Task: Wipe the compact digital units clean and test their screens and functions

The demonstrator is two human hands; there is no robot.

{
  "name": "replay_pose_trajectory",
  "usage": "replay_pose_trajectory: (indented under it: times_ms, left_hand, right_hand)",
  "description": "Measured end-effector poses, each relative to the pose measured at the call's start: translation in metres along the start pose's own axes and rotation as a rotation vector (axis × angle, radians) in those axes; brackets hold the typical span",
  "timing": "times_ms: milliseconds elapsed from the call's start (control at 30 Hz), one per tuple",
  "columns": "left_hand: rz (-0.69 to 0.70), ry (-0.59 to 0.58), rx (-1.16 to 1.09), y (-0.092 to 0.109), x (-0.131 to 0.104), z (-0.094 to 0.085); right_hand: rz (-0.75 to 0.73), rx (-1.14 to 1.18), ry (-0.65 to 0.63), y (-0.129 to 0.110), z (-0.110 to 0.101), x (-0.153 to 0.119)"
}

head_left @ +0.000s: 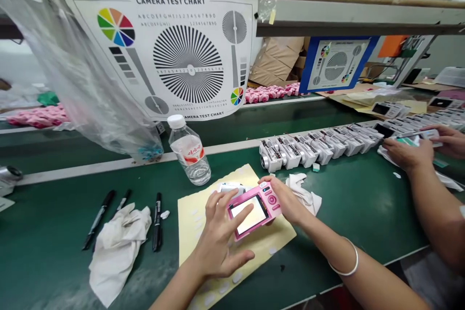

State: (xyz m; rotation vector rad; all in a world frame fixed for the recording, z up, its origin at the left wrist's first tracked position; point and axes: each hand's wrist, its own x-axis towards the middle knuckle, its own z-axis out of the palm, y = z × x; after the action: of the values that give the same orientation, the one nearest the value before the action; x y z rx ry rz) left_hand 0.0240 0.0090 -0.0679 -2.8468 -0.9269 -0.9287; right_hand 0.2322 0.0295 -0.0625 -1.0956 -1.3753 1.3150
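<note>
My right hand (285,199) grips the right end of a pink digital camera (274,207), its back turned up toward me. The camera's screen glows mostly white. Over that screen my left hand (218,232) is spread, with the index finger reaching across it; whether the fingertip touches the glass I cannot tell. Below lies a yellow paper sheet (192,223) with several small pale stickers on it. Behind the pink camera a white device (232,187) with a grey screen is partly hidden.
A water bottle (191,155) stands behind the sheet. Cloths (121,252) and black markers (157,223) lie left. A row of silver camera bodies (305,150) runs right, where a co-worker's hands (410,152) hold a device. A camera test chart (189,58) hangs from the shelf ahead.
</note>
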Motion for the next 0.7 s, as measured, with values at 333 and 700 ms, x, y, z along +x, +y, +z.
replay_pose_trajectory:
  times_ms: [333,700]
  left_hand:
    - [-0.169,0.144,-0.088,0.009,0.002,-0.009]
    - [-0.047,0.197,0.116,0.018,0.002,-0.021]
  right_hand:
    - [-0.086,-0.127,0.024,-0.011,0.002,-0.021]
    - [-0.293,-0.275,0.026,-0.017,0.001,-0.041]
